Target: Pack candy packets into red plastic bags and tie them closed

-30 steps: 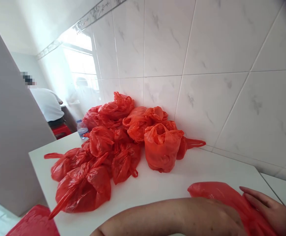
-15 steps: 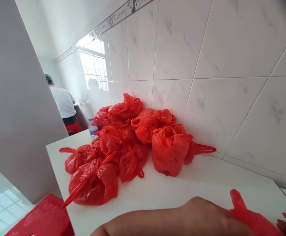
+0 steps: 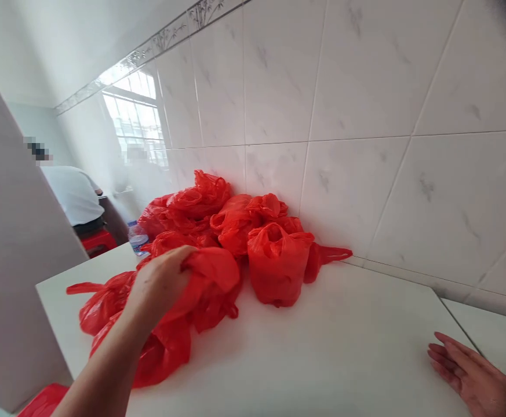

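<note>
My left hand [image 3: 161, 278] reaches over the left side of the pile, its fingers closed on the gathered top of a red plastic bag [image 3: 215, 269]. What that bag contains is hidden. Beneath and around it lie several more red plastic bags, among them a knotted bag [image 3: 166, 356] at the front. A fuller upright bag [image 3: 279, 269] stands just right of the held one. Over the table's right side, my right hand [image 3: 465, 368] is open with fingers stretched out, holding nothing.
The red bags rest on a white table [image 3: 322, 347] against a tiled wall [image 3: 357, 197]. Behind them stands a plastic water bottle [image 3: 137, 238]. At the far left, a person in a white shirt [image 3: 70, 194] sits on a red stool. Another red stool [image 3: 46, 401] is at lower left.
My left hand has swung from the lower right to the pile at left, carrying the red bag. My right hand shows more fully. The view has shifted to the right.
</note>
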A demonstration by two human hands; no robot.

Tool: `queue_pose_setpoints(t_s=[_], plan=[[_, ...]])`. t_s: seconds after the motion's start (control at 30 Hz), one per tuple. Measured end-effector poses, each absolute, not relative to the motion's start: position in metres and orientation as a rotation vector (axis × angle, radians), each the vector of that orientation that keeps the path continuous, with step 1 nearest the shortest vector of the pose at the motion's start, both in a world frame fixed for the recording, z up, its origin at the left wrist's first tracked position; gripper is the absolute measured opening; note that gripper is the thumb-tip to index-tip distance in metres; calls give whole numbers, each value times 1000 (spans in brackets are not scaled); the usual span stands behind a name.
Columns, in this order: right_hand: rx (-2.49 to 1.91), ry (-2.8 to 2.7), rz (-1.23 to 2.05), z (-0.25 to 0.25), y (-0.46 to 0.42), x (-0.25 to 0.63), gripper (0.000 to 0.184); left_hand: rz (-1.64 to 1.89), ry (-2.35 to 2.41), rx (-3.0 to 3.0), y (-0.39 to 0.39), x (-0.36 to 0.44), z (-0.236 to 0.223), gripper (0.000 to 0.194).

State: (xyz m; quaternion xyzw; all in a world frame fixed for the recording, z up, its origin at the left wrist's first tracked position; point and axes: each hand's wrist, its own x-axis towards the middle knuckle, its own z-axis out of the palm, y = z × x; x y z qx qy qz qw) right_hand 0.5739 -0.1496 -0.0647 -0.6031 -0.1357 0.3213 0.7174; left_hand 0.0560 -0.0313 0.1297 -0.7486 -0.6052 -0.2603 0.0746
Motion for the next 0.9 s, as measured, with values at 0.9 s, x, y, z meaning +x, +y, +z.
queue_pose_setpoints(t_s=[0.9], plan=[[-1911, -769, 325, -46, -132, 532, 34, -1141, -1542, -3294, 17, 364, -23, 60]])
